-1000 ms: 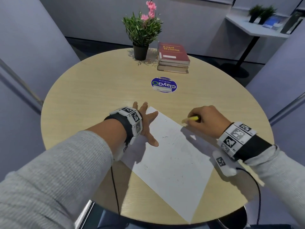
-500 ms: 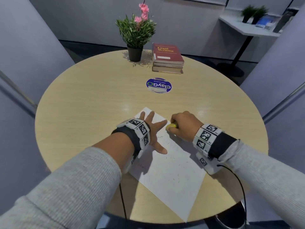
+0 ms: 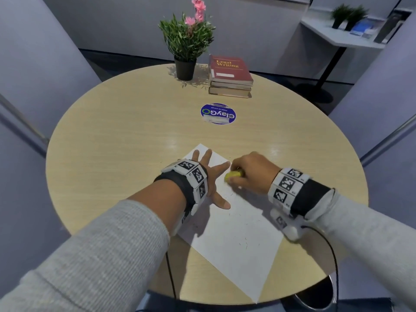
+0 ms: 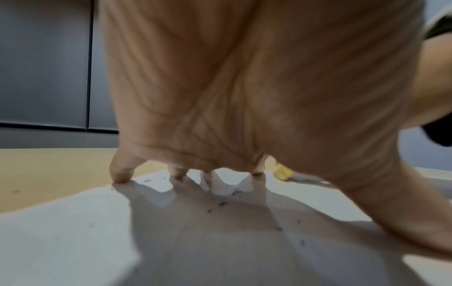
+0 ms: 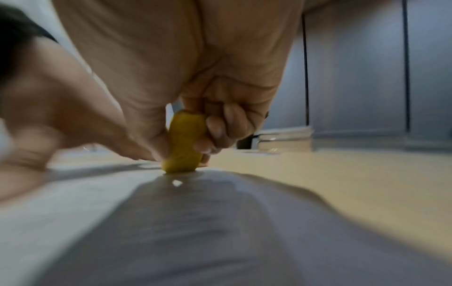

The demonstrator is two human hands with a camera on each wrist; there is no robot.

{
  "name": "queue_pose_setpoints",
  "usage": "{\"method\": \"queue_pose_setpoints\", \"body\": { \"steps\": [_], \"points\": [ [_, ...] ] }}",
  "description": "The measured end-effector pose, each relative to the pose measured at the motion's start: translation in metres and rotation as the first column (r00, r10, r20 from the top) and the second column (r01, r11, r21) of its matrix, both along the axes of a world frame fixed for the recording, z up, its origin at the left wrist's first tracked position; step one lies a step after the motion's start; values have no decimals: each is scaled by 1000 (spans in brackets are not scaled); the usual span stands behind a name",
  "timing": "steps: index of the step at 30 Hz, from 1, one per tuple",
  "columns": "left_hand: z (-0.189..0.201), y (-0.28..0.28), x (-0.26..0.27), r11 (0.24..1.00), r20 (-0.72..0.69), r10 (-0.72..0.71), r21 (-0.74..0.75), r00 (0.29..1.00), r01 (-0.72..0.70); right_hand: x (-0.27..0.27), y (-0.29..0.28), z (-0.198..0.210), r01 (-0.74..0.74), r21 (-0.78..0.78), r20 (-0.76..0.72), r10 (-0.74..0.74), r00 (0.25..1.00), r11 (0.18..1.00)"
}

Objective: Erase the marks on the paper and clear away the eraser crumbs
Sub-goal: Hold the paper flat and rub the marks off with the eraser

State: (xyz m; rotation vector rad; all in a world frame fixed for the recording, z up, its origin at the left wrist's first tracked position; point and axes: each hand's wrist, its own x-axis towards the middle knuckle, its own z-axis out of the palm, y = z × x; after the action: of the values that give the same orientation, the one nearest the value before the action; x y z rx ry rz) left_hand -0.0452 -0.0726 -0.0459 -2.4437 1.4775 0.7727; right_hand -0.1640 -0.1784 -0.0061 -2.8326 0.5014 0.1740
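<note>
table point(image 3: 112, 143) — round, pale wood, ringed by grey partitions | paper point(image 3: 236, 233) laid askew at near edge, crumbs point(image 4: 222, 203) scattered on it | left hand point(image 3: 208, 174) spread flat on paper | eraser point(image 3: 233, 175) pinched by right hand point(image 3: 252, 172), tip on paper | plant point(image 3: 186, 41), books point(image 3: 229, 74), sticker point(image 3: 218, 114) — far side

Yellow eraser point(image 3: 234, 175), white paper point(image 3: 236, 239), red book point(image 3: 229, 67).

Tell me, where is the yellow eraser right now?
In the head view, the yellow eraser is pinched in the right hand, pressed on the paper beside the left hand.
</note>
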Motion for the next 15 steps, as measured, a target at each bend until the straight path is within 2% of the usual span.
{"method": "queue_pose_setpoints", "body": {
  "steps": [2, 3, 6, 7, 9, 11, 15],
  "points": [
    [0, 0, 0, 1000, -1, 3, 8, 1000, -3, 2, -11, -3, 62, -39, 27, -61, 998, 997],
    [0, 0, 0, 1000, -1, 4, 9, 1000, -4, 0, -5, -3, 45, -33, 12, -44, 999, 998],
    [0, -2, 2, 1000, 15, -13, 7, 1000, 13, -10, 23, -6, -120, 28, -55, 121, 991, 992],
    [2, -2, 2, 1000, 13, -12, 13, 1000, 11, -10, 19, -4, -109, 18, -52, 110, 993, 994],
    [3, -1, 1, 999, 1, 2, 35, 1000, -2, -3, -5, 0, 29, -15, 2, -29, 1000, 999],
    [3, -1, -1, 999, 2, 5, 41, 1000, -5, -2, -15, -3, 57, -22, 34, -56, 998, 998],
    [2, -3, -1, 998, 24, -8, 56, 1000, 6, -12, 14, -10, -112, 49, -12, 113, 994, 992]
  ]
}}
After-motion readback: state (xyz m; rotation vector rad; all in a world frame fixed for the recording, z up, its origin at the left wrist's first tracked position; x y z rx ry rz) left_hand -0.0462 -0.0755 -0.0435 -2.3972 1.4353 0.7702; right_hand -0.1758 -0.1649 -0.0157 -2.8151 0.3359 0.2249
